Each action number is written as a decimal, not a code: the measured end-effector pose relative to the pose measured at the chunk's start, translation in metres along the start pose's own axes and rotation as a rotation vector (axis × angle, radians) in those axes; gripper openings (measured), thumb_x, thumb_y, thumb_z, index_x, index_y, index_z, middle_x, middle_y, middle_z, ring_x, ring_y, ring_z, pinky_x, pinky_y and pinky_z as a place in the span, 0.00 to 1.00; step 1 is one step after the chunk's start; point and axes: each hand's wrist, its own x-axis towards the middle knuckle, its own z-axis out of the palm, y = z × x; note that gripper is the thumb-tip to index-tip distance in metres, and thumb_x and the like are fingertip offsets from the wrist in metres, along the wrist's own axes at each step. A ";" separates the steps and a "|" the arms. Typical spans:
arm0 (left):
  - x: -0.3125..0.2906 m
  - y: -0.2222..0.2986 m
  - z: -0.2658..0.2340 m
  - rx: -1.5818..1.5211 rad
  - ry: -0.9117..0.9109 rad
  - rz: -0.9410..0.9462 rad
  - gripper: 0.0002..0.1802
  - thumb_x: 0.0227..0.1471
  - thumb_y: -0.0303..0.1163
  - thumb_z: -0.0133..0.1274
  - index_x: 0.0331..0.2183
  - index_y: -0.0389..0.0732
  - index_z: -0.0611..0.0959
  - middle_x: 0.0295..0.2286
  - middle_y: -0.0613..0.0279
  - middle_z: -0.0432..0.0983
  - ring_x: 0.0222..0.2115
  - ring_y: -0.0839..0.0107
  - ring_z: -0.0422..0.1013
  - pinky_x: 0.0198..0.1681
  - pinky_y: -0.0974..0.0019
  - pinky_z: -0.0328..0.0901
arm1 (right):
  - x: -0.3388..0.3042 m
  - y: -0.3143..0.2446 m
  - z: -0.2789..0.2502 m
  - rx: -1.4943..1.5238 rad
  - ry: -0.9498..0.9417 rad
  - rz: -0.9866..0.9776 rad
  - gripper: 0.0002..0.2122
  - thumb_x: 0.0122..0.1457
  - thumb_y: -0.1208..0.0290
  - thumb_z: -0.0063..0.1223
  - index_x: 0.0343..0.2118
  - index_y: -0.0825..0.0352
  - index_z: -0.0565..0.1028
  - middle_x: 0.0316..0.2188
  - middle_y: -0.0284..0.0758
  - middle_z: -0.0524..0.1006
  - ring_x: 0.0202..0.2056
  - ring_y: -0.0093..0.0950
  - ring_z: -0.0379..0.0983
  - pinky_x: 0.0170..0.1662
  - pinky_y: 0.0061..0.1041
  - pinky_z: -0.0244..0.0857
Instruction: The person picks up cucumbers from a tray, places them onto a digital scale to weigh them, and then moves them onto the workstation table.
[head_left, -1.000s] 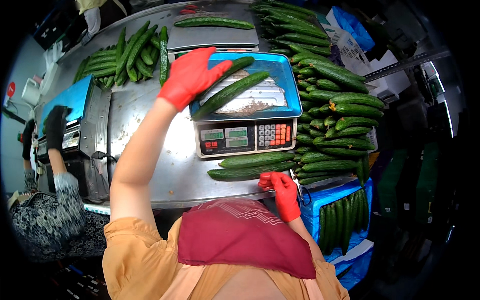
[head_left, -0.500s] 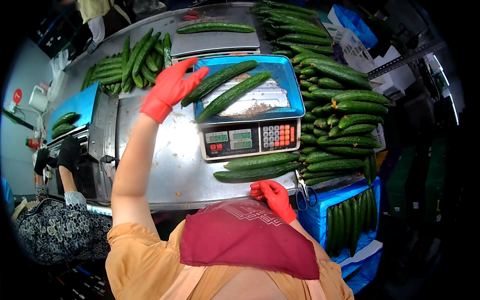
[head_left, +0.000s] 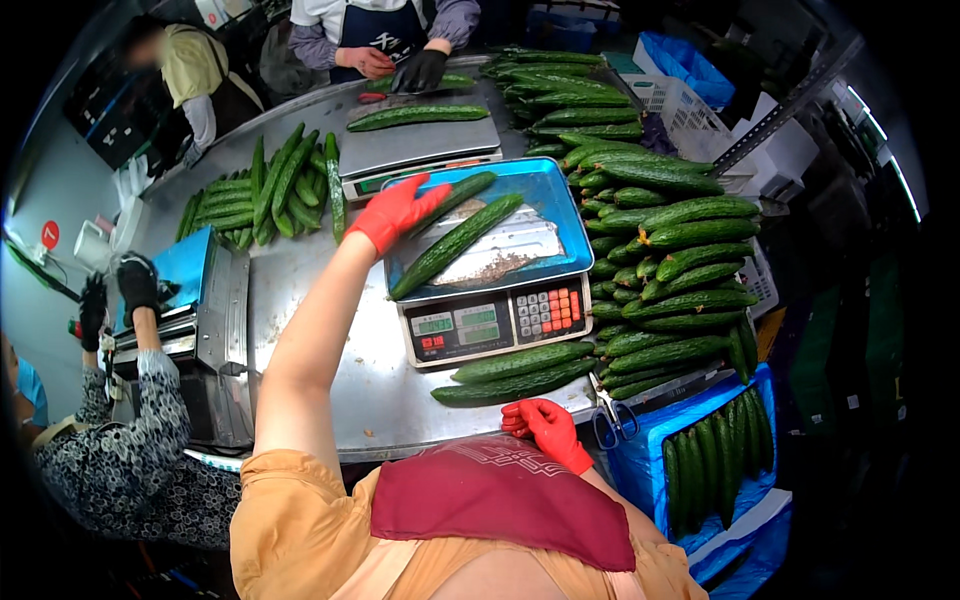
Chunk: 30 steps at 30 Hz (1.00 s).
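My left hand (head_left: pixel 398 214), in a red glove, is closed around the near-left end of a cucumber (head_left: pixel 464 191) in the blue scale tray (head_left: pixel 581 236). A second cucumber (head_left: pixel 457 247) lies slantwise beside it in the tray, untouched. The tray tops a weighing scale (head_left: pixel 497 327) with a display and keypad. My right hand (head_left: pixel 552 432), also red-gloved, rests at the table's near edge with curled fingers and nothing visible in them. Two cucumbers (head_left: pixel 514 381) lie between that hand and the scale. Scissors (head_left: pixel 612 412) with dark blue handles sit just right of it.
Cucumbers are heaped on the right (head_left: pixel 690 235) and at the back left (head_left: pixel 285 190). A second scale (head_left: pixel 420 145) holds one cucumber. Below right, a blue-lined crate (head_left: pixel 640 470) holds more. One co-worker's gloved hands (head_left: pixel 137 288) are at the left machine; another person (head_left: pixel 380 40) stands opposite.
My left hand has come down onto the upper cucumber in the tray and closed on its end. My view has tilted up, showing the person opposite. My right hand stays put.
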 end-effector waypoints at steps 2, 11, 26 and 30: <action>-0.006 0.002 0.017 0.116 -0.110 0.037 0.50 0.46 0.62 0.52 0.58 0.35 0.62 0.52 0.41 0.66 0.53 0.51 0.63 0.56 0.61 0.58 | 0.001 0.002 -0.001 0.009 -0.002 -0.010 0.14 0.65 0.64 0.44 0.40 0.71 0.76 0.32 0.35 0.79 0.35 0.23 0.77 0.38 0.19 0.68; -0.015 0.024 0.050 0.523 -0.042 -0.008 0.51 0.37 0.45 0.58 0.61 0.45 0.56 0.42 0.40 0.71 0.43 0.47 0.69 0.45 0.52 0.65 | 0.003 0.004 -0.002 0.035 0.004 0.008 0.15 0.65 0.64 0.43 0.40 0.71 0.76 0.32 0.35 0.79 0.35 0.23 0.77 0.37 0.20 0.68; -0.128 -0.094 -0.027 0.247 0.513 -0.211 0.50 0.34 0.38 0.59 0.61 0.48 0.58 0.35 0.50 0.76 0.35 0.53 0.74 0.38 0.57 0.67 | -0.018 -0.002 -0.016 -0.028 0.231 -0.107 0.13 0.64 0.66 0.44 0.39 0.72 0.76 0.32 0.35 0.80 0.34 0.23 0.76 0.37 0.20 0.68; -0.176 -0.189 -0.028 0.386 0.477 -0.596 0.51 0.35 0.45 0.59 0.62 0.54 0.56 0.42 0.46 0.74 0.40 0.51 0.73 0.43 0.54 0.66 | -0.018 -0.013 -0.014 -0.709 0.412 -0.347 0.09 0.59 0.72 0.50 0.38 0.70 0.78 0.32 0.36 0.79 0.39 0.31 0.75 0.43 0.27 0.68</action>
